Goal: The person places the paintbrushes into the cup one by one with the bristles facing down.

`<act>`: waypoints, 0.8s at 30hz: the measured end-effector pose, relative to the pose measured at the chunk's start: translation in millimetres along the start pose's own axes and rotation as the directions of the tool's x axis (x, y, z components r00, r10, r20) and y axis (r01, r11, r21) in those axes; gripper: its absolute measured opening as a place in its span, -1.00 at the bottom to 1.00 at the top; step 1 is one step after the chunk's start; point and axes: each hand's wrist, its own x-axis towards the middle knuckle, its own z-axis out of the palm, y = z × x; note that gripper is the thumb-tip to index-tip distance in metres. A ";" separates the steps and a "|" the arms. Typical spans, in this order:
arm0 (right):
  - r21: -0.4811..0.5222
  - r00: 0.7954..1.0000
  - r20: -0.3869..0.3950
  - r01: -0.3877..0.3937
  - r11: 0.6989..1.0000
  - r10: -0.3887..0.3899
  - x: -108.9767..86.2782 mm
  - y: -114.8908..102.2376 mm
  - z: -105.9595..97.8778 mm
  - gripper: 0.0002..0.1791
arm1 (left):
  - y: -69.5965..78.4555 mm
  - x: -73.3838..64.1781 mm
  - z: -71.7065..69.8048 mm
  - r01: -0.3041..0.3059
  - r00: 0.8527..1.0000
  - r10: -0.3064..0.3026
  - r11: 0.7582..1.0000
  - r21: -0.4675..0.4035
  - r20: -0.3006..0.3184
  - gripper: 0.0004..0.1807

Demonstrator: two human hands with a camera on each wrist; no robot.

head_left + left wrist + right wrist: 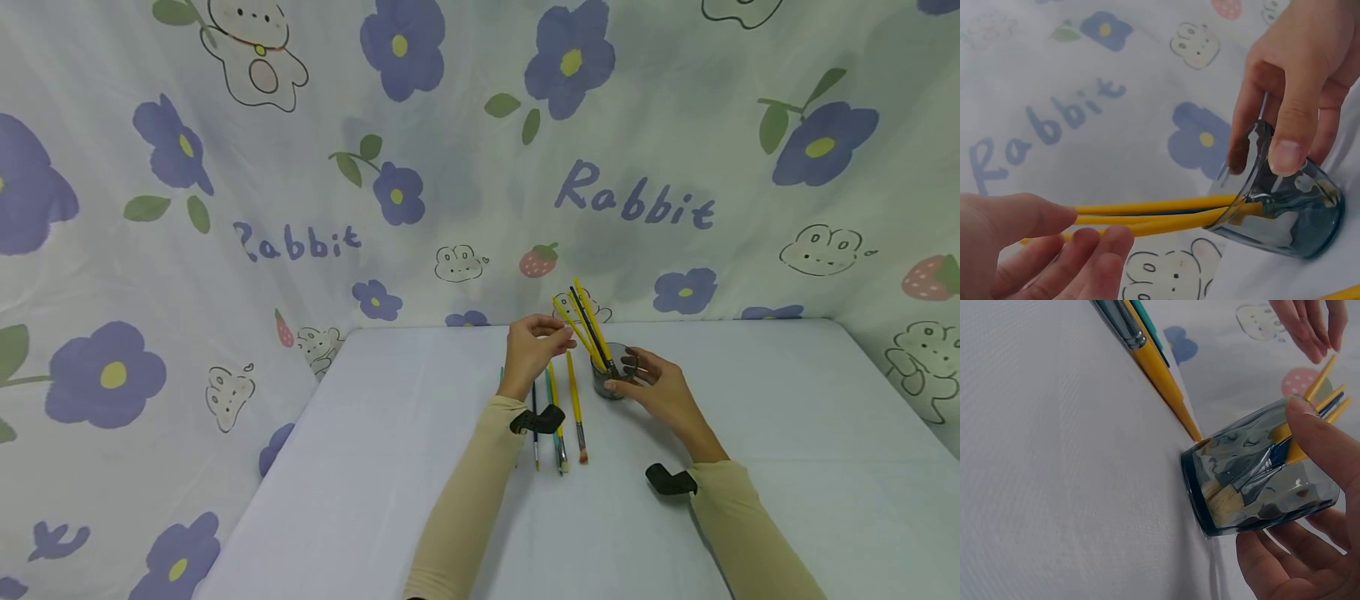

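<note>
My right hand (663, 392) grips a clear grey-blue glass (1260, 494), thumb on one side and fingers on the other. Several paintbrushes (588, 321) lean in the glass, bristles down, with yellow and dark blue handles sticking out of the rim. My left hand (531, 352) is at the upper ends of these handles, left of the glass. In the left wrist view its thumb and loosely bent fingers stand slightly apart around the yellow handles (1166, 224).
Left of the glass, more paintbrushes lie on the white table, bristles toward me: a yellow one (575, 396), a dark blue one (536, 433), and a yellow and green group (558, 429). A patterned cloth (480, 167) hangs behind the table's far edge.
</note>
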 end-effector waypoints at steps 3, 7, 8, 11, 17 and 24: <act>-0.006 1.000 0.002 -0.003 1.000 0.003 -0.1 0.0 0.0 0.11 | -1.1 -0.6 -0.1 0.004 1.000 -0.004 1.000 0.000 0.005 -0.85; -0.003 1.000 0.003 -0.004 1.000 0.004 -0.3 -0.1 -0.1 0.11 | -1.7 -1.2 -1.9 0.005 1.000 -0.005 1.000 0.006 0.006 -0.81; -0.002 1.000 0.004 -0.002 1.000 0.002 -0.4 -0.2 -0.2 0.10 | -1.6 -1.5 -2.9 0.003 1.000 -0.003 1.000 0.012 0.003 -0.80; 0.001 1.000 0.004 0.005 1.000 -0.005 -1.1 -0.9 -0.4 0.11 | -0.8 -2.4 -7.5 0.002 1.000 -0.001 0.999 0.034 -0.013 -0.79; 0.005 1.000 0.003 0.020 1.000 -0.020 -1.3 0.1 -1.1 0.13 | -1.2 -5.2 -26.0 -0.014 0.999 0.017 0.997 0.072 -0.037 -0.83; 0.006 1.000 0.006 0.018 1.000 -0.018 -0.3 1.2 -1.1 0.12 | -4.7 -11.7 -56.3 0.006 0.995 0.002 0.997 0.077 -0.102 -0.80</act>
